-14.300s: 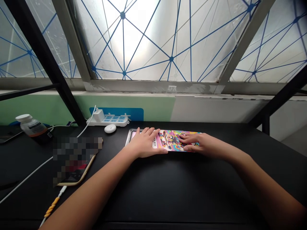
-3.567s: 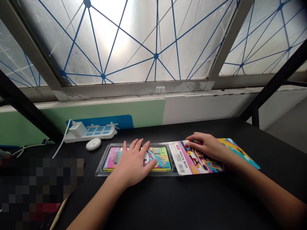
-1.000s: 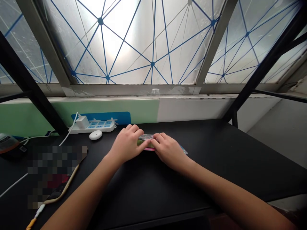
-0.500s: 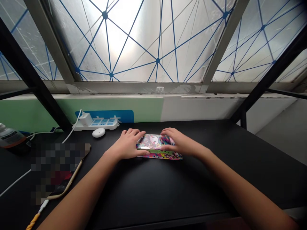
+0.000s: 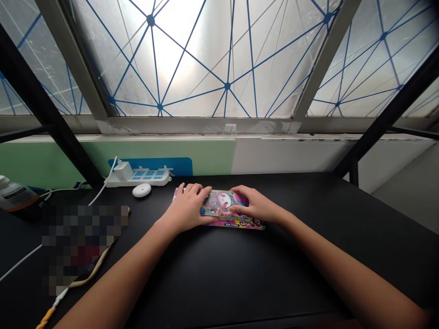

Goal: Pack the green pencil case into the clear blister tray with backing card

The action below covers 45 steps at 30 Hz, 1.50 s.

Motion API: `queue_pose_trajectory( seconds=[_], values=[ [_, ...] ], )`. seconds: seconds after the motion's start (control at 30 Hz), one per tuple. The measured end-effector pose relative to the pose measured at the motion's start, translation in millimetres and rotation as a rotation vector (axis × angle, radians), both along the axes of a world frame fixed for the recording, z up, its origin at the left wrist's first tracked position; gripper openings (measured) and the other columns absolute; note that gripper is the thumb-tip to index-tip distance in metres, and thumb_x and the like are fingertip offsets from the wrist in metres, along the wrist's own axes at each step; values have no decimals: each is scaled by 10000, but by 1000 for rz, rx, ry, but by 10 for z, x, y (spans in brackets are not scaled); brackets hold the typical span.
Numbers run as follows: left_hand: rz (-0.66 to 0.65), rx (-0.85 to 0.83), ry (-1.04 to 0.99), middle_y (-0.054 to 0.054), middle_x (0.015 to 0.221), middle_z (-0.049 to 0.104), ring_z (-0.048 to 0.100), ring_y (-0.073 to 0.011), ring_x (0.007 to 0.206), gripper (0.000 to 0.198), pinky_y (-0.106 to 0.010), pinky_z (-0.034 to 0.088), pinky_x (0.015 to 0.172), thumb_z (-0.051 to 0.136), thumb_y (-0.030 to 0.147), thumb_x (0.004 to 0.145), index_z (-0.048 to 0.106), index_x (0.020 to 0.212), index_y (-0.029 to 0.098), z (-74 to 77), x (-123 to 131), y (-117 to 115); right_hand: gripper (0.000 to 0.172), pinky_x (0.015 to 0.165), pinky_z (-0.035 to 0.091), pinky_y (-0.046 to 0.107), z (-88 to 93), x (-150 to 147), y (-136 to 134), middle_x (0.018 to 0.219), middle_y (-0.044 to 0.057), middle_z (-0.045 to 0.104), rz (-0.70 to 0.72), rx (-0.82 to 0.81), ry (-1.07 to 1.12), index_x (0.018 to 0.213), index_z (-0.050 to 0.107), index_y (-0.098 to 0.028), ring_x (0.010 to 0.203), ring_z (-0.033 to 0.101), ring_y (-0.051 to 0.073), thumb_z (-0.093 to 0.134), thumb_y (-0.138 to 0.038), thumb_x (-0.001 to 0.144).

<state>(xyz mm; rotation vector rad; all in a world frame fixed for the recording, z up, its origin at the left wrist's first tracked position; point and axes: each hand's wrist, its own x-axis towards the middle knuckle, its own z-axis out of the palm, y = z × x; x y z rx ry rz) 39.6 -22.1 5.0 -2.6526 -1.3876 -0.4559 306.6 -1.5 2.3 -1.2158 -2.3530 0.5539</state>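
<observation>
A colourful pencil box (image 5: 222,204) in clear plastic packaging lies flat on the black table (image 5: 240,274), on top of its printed card (image 5: 240,224). My left hand (image 5: 188,209) rests on the box's left end, fingers curled over its far edge and thumb on the near side. At the right end my right hand (image 5: 255,206) grips the box with bent fingers. Both hands hold the box between them.
A white power strip (image 5: 142,176) with a charger plugged in and a small white oval case (image 5: 141,190) lie at the back left. A bottle (image 5: 13,197) stands far left. Cables and a blurred flat object (image 5: 82,242) occupy the left. A window sill runs behind.
The box has been pressed down flat onto its card; both hands slid slightly, the left moving further over the box's left end. The view barely shifted.
</observation>
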Motion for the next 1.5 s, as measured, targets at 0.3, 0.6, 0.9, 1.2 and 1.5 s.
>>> queue_pose_trajectory(
  seconds=[0.3, 0.6, 0.9, 1.2, 1.5],
  values=[
    [47, 332, 16, -182, 1366, 520, 453, -356, 1266, 897, -662, 56, 1169, 677, 694, 766, 424, 1482, 218, 10, 239, -153, 802, 991, 447, 506, 251, 87, -107, 1252, 111, 613, -129, 370, -132, 1355, 501, -250, 1139, 573, 325, 828, -519, 674],
    [92, 315, -18, -116, 1104, 670, 593, -316, 1079, 491, -639, 156, 1157, 667, 516, 867, 611, 1219, 179, 301, 181, -267, 404, 828, 488, 444, 304, -225, -427, 1047, 113, 646, -56, 635, -382, 1189, 581, -180, 926, 595, 295, 728, -234, 817],
    [-7, 100, 139, -97, 997, 672, 628, -302, 947, 347, -445, 453, 856, 684, 490, 861, 624, 1045, 203, 253, 240, -277, 459, 1061, 446, 538, -11, -475, -475, 1366, 139, 611, 106, 460, -306, 1352, 534, -212, 1279, 544, 335, 544, -175, 895],
    [45, -185, -1, -181, 1570, 360, 296, -406, 1442, 1046, -648, 208, 1125, 475, 871, 744, 289, 1541, 220, 94, -35, -44, 725, 1167, 288, 582, -59, -446, -420, 1596, 135, 322, 130, 284, -356, 1522, 375, -236, 1471, 274, 344, 591, -547, 904],
    [72, -319, -16, -108, 1628, 265, 200, -383, 1490, 1071, -686, 112, 1146, 394, 924, 717, 245, 1561, 283, 80, -114, 12, 533, 1100, 411, 528, 256, 165, -240, 1465, 26, 535, 90, 16, -347, 1330, 627, -354, 1391, 428, 347, 572, -635, 881]
  ],
)
